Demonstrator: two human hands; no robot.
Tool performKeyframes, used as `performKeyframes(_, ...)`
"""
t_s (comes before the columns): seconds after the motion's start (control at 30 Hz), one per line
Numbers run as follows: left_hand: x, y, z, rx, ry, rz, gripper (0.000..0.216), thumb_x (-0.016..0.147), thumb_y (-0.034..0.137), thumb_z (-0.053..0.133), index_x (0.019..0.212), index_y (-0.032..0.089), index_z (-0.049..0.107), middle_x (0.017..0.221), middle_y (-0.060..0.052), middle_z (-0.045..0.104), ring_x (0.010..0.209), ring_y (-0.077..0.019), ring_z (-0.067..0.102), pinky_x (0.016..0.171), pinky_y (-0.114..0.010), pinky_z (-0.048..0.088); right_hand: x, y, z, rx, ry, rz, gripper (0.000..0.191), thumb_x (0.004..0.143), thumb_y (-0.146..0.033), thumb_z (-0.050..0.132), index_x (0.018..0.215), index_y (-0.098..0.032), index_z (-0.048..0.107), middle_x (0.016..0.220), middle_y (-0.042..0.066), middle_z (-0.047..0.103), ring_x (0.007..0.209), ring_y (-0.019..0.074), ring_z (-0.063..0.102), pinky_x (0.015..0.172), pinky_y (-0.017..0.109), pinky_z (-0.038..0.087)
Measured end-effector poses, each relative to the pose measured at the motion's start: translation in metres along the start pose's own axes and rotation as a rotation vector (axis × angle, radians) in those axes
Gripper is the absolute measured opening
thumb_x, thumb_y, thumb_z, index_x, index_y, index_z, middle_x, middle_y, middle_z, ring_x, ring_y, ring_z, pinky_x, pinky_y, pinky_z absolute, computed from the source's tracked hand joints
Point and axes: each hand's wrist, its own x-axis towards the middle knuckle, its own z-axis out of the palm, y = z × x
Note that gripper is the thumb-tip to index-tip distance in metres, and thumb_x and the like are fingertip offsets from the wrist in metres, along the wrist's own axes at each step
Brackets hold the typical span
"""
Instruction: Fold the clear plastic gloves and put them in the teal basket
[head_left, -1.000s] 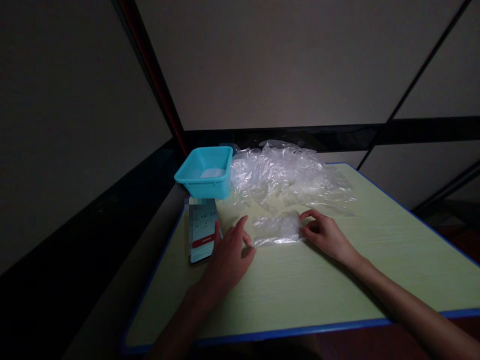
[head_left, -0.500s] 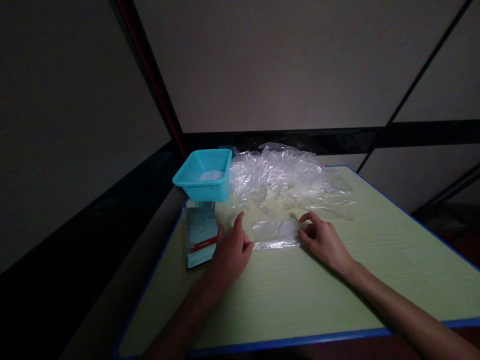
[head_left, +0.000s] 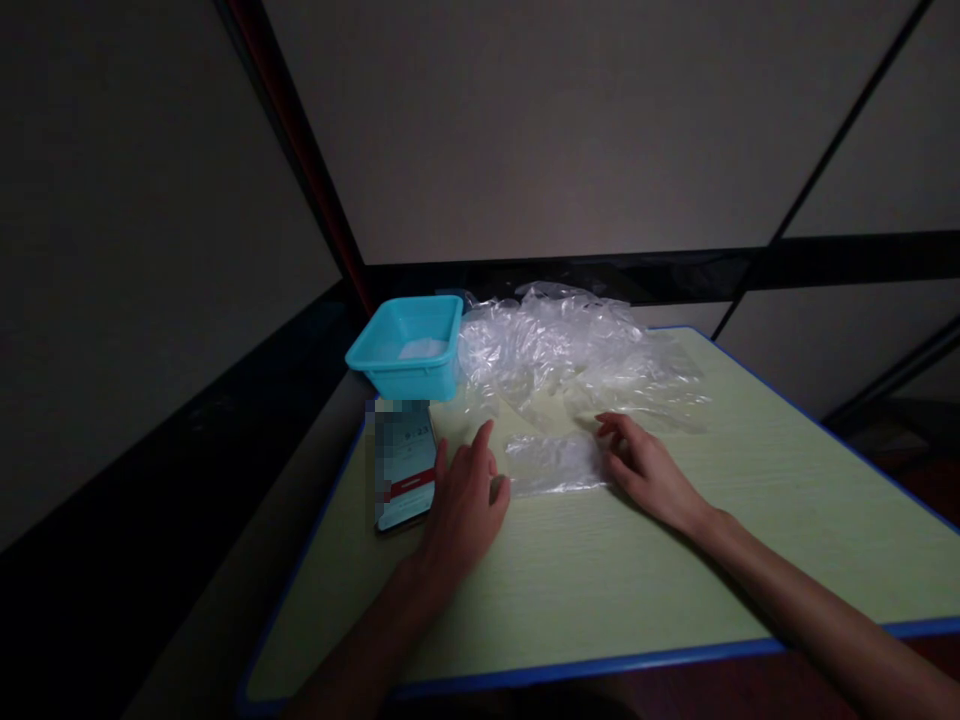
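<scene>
A folded clear plastic bag (head_left: pixel 556 462) lies flat on the pale green table (head_left: pixel 570 590) between my hands. My left hand (head_left: pixel 466 500) rests at the bag's left edge, its fingers apart and its thumb beside the plastic. At the opposite edge, my right hand (head_left: pixel 646 470) has loosely bent fingers, with a gap between thumb and forefinger, and touches or covers the bag's right end. Neither hand grips the plastic. Just left of my left hand lies a phone (head_left: pixel 409 460) with its screen lit.
Behind the folded bag, a heap of crumpled clear plastic bags (head_left: pixel 562 340) spreads over the back of the table. A turquoise basket (head_left: pixel 412 380) with something white inside stands at the back left. Blue edging (head_left: pixel 600 664) borders the table, and a wall rises behind.
My right thumb and fingers have moved apart from a near pinch and lie over the bag's right end. The bag's lower fold looks flatter. My left fingers have spread slightly.
</scene>
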Motion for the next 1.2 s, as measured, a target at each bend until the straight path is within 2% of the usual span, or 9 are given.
performKeyframes(0.13, -0.005, 0.008, -0.002, -0.028, 0.077, 0.122, 0.06, 0.072, 0.009, 0.051, 0.126, 0.018, 0.026, 0.093, -0.003, 0.054, 0.093, -0.021, 0.054, 0.105, -0.052, 0.015, 0.004, 0.01, 0.0, 0.037, -0.056, -0.11, 0.05, 0.075, -0.008, 0.037, 0.124, -0.015, 0.034, 0.106, 0.01, 0.055, 0.095, 0.0212, 0.05, 0.086, 0.04, 0.04)
performKeyframes(0.3, -0.008, 0.012, -0.001, 0.013, -0.025, 0.138, 0.065, 0.068, 0.012, 0.056, 0.126, 0.017, 0.028, 0.105, -0.007, 0.054, 0.103, -0.0247, 0.05, 0.106, -0.054, 0.01, 0.004, 0.01, 0.0, 0.066, -0.067, -0.093, 0.051, 0.072, -0.004, 0.036, 0.122, -0.014, 0.036, 0.093, 0.008, 0.056, 0.085, 0.0199, 0.053, 0.079, 0.038, 0.043)
performKeyframes(0.5, -0.005, 0.007, 0.002, 0.114, -0.023, 0.066, 0.054, 0.072, 0.009, 0.052, 0.123, 0.016, 0.033, 0.106, -0.009, 0.056, 0.104, -0.0258, 0.051, 0.104, -0.055, 0.016, 0.003, 0.005, -0.009, 0.106, -0.11, -0.046, 0.051, 0.067, -0.003, 0.038, 0.116, -0.014, 0.039, 0.085, 0.006, 0.056, 0.073, 0.0179, 0.054, 0.068, 0.033, 0.044)
performKeyframes(0.67, 0.0, -0.003, -0.002, 0.227, 0.038, 0.012, 0.05, 0.073, 0.002, 0.045, 0.119, 0.017, 0.038, 0.105, -0.01, 0.057, 0.103, -0.0273, 0.052, 0.101, -0.06, 0.018, -0.002, -0.002, -0.009, 0.326, -0.257, -0.077, 0.045, 0.073, -0.01, 0.047, 0.116, -0.017, 0.038, 0.08, 0.002, 0.055, 0.067, 0.0139, 0.053, 0.061, 0.027, 0.045)
performKeyframes(0.77, -0.001, -0.006, -0.005, 0.143, 0.131, 0.044, 0.049, 0.072, -0.001, 0.041, 0.116, 0.02, 0.042, 0.104, -0.008, 0.056, 0.103, -0.0251, 0.052, 0.101, -0.054, 0.026, -0.008, -0.008, -0.008, 0.45, -0.342, -0.12, 0.045, 0.075, -0.014, 0.051, 0.118, -0.018, 0.037, 0.08, 0.001, 0.054, 0.069, 0.0127, 0.053, 0.062, 0.026, 0.045)
performKeyframes(0.83, -0.003, -0.002, -0.007, -0.015, 0.147, 0.144, 0.042, 0.075, 0.003, 0.042, 0.114, 0.019, 0.044, 0.105, -0.008, 0.054, 0.104, -0.0232, 0.05, 0.097, -0.045, 0.036, -0.012, -0.009, -0.011, 0.454, -0.335, -0.145, 0.032, 0.078, -0.015, 0.05, 0.109, -0.018, 0.041, 0.082, 0.002, 0.055, 0.07, 0.0129, 0.053, 0.062, 0.026, 0.045)
performKeyframes(0.93, -0.008, 0.009, -0.01, -0.2, -0.017, 0.331, 0.034, 0.08, 0.011, 0.045, 0.114, 0.016, 0.048, 0.113, -0.011, 0.053, 0.11, -0.022, 0.047, 0.094, -0.037, 0.041, -0.019, -0.005, -0.022, 0.302, -0.273, -0.264, 0.007, 0.082, -0.017, 0.046, 0.088, -0.018, 0.05, 0.082, 0.005, 0.054, 0.072, 0.0144, 0.052, 0.062, 0.027, 0.044)
performKeyframes(1.07, -0.008, 0.024, -0.015, -0.24, -0.34, 0.531, 0.045, 0.082, 0.018, 0.048, 0.126, 0.013, 0.041, 0.134, -0.012, 0.042, 0.126, -0.0218, 0.034, 0.105, -0.037, 0.029, -0.029, 0.003, -0.032, -0.026, -0.3, -0.508, 0.02, 0.087, -0.019, 0.041, 0.091, -0.016, 0.06, 0.08, 0.007, 0.051, 0.073, 0.016, 0.05, 0.063, 0.029, 0.041)
performKeyframes(1.2, -0.004, 0.028, -0.015, -0.213, -0.523, 0.606, 0.066, 0.083, 0.033, 0.051, 0.139, 0.016, 0.021, 0.144, -0.009, 0.027, 0.133, -0.0217, 0.02, 0.109, -0.041, 0.019, -0.033, 0.005, -0.029, -0.237, -0.282, -0.655, 0.028, 0.09, -0.027, 0.04, 0.105, -0.016, 0.061, 0.076, 0.006, 0.051, 0.071, 0.0169, 0.048, 0.062, 0.031, 0.039)
